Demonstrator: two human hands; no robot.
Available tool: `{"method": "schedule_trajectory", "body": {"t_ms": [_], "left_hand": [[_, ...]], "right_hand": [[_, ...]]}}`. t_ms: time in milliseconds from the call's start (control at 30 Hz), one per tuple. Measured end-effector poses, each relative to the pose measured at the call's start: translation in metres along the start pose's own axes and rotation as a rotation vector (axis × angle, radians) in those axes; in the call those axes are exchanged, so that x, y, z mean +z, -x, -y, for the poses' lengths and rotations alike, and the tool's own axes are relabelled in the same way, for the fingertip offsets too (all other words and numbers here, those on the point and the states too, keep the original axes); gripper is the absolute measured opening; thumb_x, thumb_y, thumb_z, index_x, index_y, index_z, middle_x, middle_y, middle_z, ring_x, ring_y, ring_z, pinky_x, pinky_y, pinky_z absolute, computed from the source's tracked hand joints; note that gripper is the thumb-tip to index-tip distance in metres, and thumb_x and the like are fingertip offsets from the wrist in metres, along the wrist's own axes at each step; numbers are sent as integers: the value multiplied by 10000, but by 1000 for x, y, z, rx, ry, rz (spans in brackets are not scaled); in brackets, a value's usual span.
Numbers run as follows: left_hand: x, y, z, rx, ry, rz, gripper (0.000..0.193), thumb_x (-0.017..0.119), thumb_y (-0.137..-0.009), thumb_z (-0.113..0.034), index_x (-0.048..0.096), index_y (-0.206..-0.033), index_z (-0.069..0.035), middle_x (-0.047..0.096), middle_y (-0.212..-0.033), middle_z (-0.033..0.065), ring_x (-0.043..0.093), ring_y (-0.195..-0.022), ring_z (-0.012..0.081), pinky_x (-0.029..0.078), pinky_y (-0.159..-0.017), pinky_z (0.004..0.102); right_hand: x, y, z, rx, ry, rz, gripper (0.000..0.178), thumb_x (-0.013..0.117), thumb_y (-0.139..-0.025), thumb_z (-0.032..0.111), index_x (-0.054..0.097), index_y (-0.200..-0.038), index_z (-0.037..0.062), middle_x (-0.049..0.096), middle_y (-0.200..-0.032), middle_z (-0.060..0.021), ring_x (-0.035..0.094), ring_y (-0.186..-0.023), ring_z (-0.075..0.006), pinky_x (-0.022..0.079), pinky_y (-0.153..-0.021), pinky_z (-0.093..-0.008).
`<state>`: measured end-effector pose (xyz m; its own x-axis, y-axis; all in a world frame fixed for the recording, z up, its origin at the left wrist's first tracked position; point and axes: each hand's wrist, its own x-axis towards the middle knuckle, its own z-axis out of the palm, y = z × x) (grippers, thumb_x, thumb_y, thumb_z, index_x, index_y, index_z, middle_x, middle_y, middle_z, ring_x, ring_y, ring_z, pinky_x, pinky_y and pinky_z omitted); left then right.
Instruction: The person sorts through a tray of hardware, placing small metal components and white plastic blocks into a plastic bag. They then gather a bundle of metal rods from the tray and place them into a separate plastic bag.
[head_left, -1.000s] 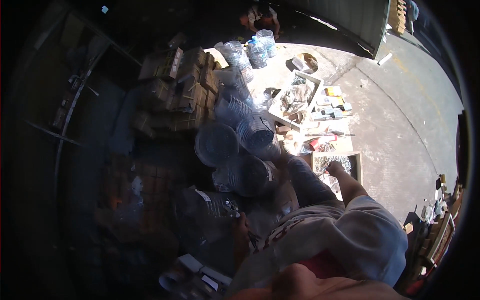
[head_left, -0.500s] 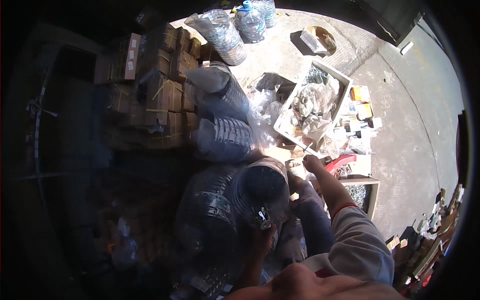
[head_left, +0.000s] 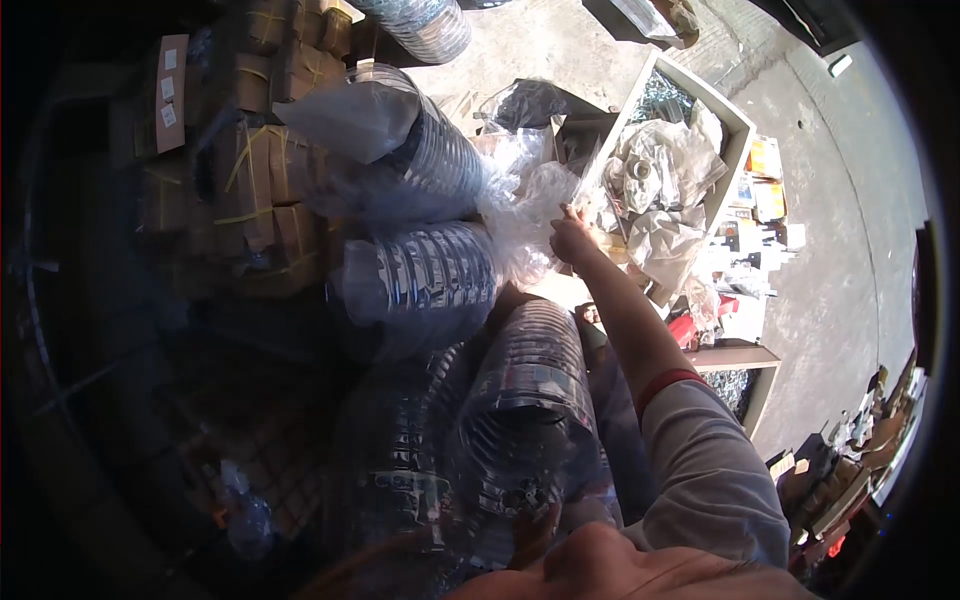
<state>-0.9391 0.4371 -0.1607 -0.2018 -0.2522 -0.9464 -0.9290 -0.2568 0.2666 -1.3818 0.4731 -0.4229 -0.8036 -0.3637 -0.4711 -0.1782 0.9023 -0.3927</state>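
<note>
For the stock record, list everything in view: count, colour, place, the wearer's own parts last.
Ribbed plastic stacks: at least five, clear, middle and top
Strapped cartons: several, brown with yellow straps, upper left
Plastic film: one heap, clear, upper middle
Large tray: one, pale, upper right, holding plastic bags
Smaller tray: one, pale, lower right, holding small metal pieces
Small boxes: several, orange and white, right of the large tray
Red item: count unclear, red, between the trays
Clutter: uncounted, mixed colours, lower right edge
Concrete floor: one, grey, right
Far left: too dark to list
Sleeve: one, grey, right arm
Right hand: one, bare, beside the film, contact unclear
Left hand: one, dim, lower middle, hold unclear
</note>
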Motion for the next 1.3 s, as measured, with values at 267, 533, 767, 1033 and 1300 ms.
{"method": "schedule_trajectory", "body": {"t_ms": [267, 533, 767, 1033, 1300], "left_hand": [[2, -10, -6, -30, 50, -36, 233, 583, -785, -278, 549, -740, -52, 508, -586, 20, 460, -510, 161, 363, -501, 311], [3, -21, -16, -9, 58, -53, 209, 583, -786, -258, 538, -738, -59, 488, -568, 5, 427, -480, 129, 335, -465, 281], [1, -10, -28, 158, 98, -48, 190, 582, -788, -240, 528, -737, -65, 470, -552, -8, 398, -453, 100, 311, -434, 256], [7, 50, -12, 450, 270, -42, 170, 582, -789, -219, 516, -735, -72, 449, -534, -23, 365, -422, 67, 284, -399, 226], [-15, 195, 47, 684, 638, 171, 392, 649, -727, -103, 507, -1087, -39, 526, -1033, 79, 428, -659, 58, 334, -530, 197]], "right_hand": [[11, 22, 43, -140, 172, -148, 167, 485, -716, 125, 635, -737, 56, 348, -1300, -116, 249, -1238, -281, 193, -978, -497], [11, 20, 44, -184, -66, -234, 192, 423, -751, 84, 609, -787, 49, 567, -940, -67, 475, -1051, -253, 188, -993, -525], [-75, 175, 40, -160, -595, -372, 384, 588, -714, 82, 436, -1064, 36, 462, -1000, -192, 531, -835, -386, 429, -707, -473], [-135, 404, 50, 124, -828, -365, 775, 652, -690, 71, 210, -1326, 96, 353, -1221, -198, 568, -844, -292, 482, -703, -336], [-125, 572, 98, 97, -1833, 139, 567, 548, -800, 42, 281, -1293, 127, 510, -1083, -88, 544, -866, -163, 464, -718, -271]]}}
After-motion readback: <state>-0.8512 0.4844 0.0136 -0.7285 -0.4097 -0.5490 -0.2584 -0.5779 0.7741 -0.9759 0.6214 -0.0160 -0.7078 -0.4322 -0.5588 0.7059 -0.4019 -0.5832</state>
